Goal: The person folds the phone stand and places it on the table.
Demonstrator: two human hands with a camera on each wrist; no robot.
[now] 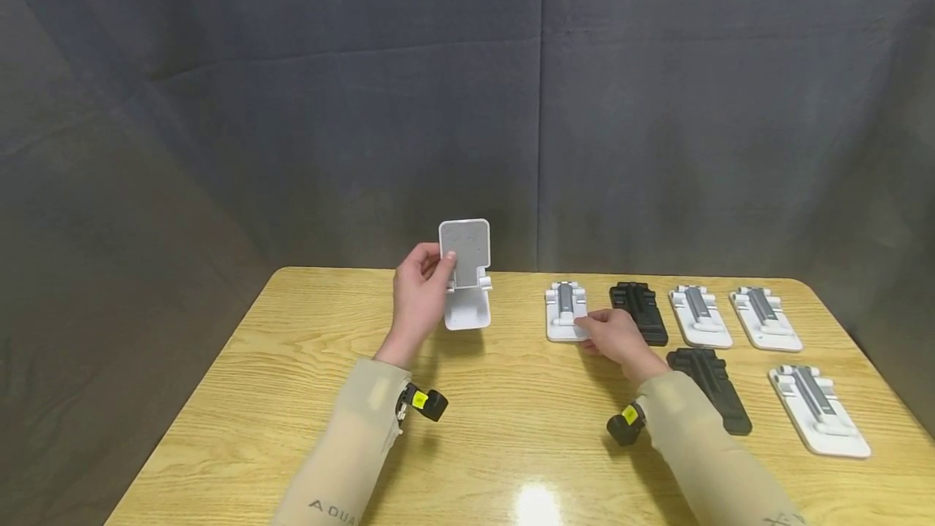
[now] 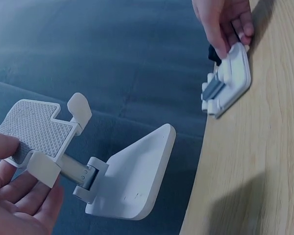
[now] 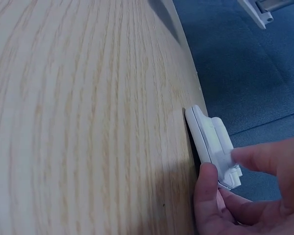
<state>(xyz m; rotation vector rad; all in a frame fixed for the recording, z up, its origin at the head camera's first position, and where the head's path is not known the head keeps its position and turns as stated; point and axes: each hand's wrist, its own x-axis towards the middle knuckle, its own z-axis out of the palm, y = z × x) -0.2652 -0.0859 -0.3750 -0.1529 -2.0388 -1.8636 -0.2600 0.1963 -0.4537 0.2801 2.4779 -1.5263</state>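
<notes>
My left hand (image 1: 416, 295) grips an unfolded white phone stand (image 1: 468, 246) by its grey-padded plate, holding it up above the far part of the table. In the left wrist view, the stand's white base (image 2: 134, 174) hangs off a grey hinged arm, and my thumb lies on the textured pad. My right hand (image 1: 615, 339) pinches the near right corner of a folded white phone stand (image 1: 555, 332) lying on the table. The right wrist view has thumb and fingers around the end of this folded stand (image 3: 206, 134); part of it is hidden behind them.
To the right lie more folded phone stands: a black one (image 1: 643, 313) beside two white ones (image 1: 703, 334) at the back, then another black one (image 1: 719, 392) and a white one (image 1: 829, 433) nearer. A grey curtain (image 1: 365, 120) hangs behind the wooden table (image 1: 292, 372).
</notes>
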